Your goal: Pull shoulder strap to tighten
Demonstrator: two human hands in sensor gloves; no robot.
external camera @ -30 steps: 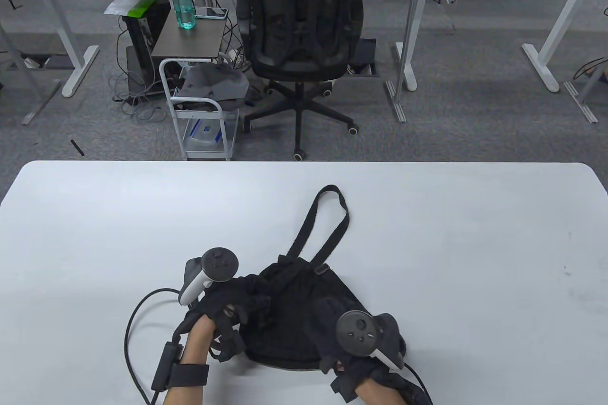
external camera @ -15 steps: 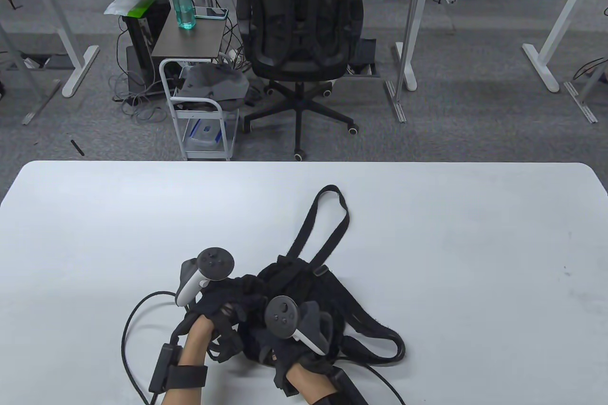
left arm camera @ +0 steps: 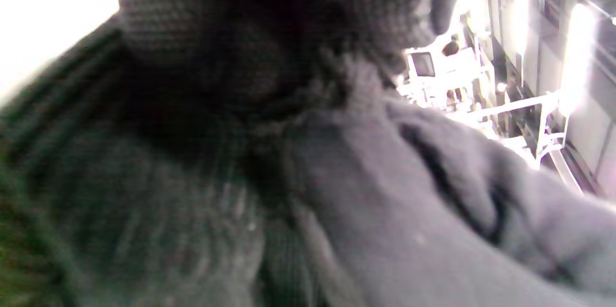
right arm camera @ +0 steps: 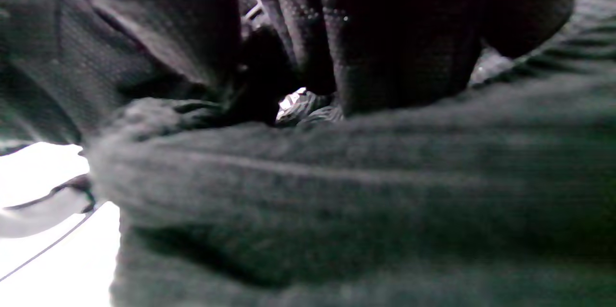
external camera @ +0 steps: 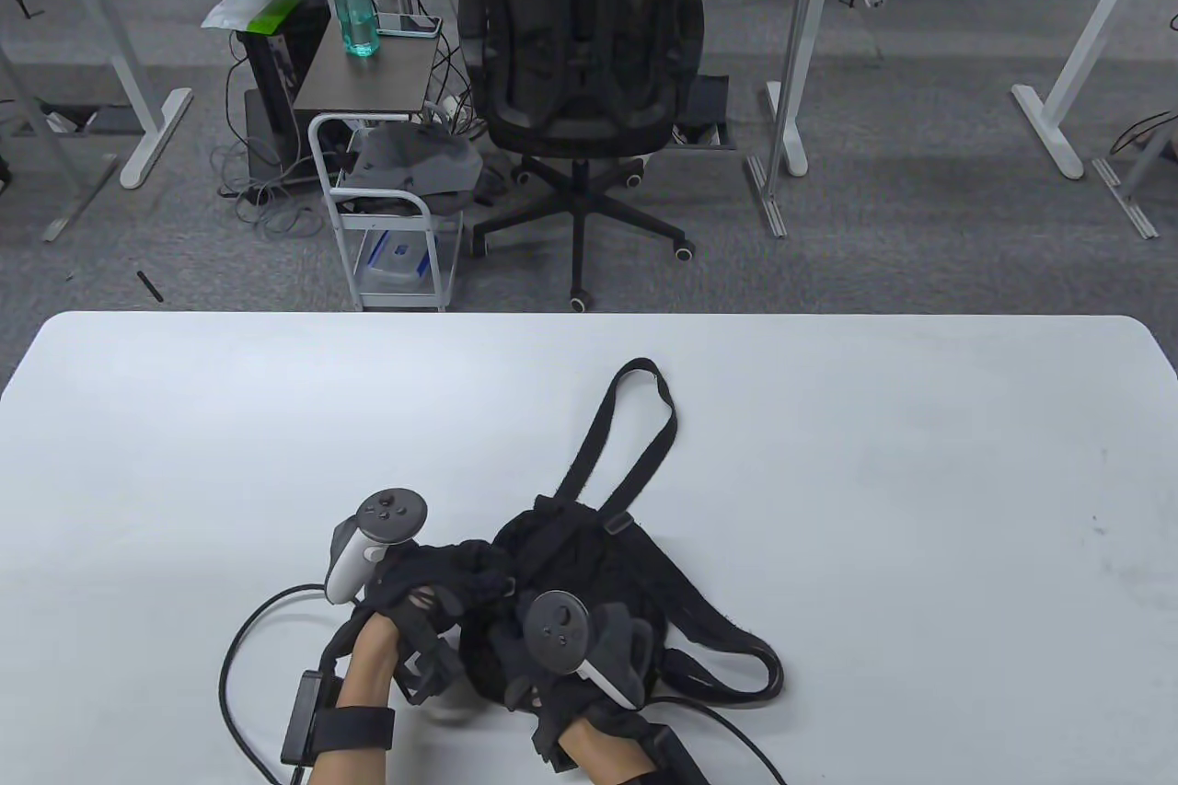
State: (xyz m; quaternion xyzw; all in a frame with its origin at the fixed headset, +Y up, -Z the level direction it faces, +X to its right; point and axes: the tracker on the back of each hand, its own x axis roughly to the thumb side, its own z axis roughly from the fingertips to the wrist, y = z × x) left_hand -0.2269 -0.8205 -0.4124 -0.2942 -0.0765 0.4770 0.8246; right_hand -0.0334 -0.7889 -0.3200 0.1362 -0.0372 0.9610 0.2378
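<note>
A black backpack point(external camera: 598, 559) lies on the white table point(external camera: 874, 500) near the front edge. Its top strap loop point(external camera: 635, 426) stretches away from me. One shoulder strap point(external camera: 736, 647) curls out to the right. My left hand point(external camera: 451, 592) grips dark strap fabric at the bag's left side; the left wrist view shows gloved fingers point(left arm camera: 269, 18) curled over ribbed webbing point(left arm camera: 144, 191). My right hand point(external camera: 520, 647) is on the bag's near part, and its fingers point(right arm camera: 385, 32) close onto ribbed fabric point(right arm camera: 337, 177). The exact grip points are hidden.
The glove cable point(external camera: 230, 665) loops on the table left of my left wrist, and another cable point(external camera: 736, 730) trails right of my right wrist. Beyond the table's far edge stand an office chair point(external camera: 580, 67) and a small white cart point(external camera: 386, 224).
My right hand moved from the bag's right side to its middle, uncovering the right shoulder strap. My left hand has shifted left and toward me with the fabric it holds.
</note>
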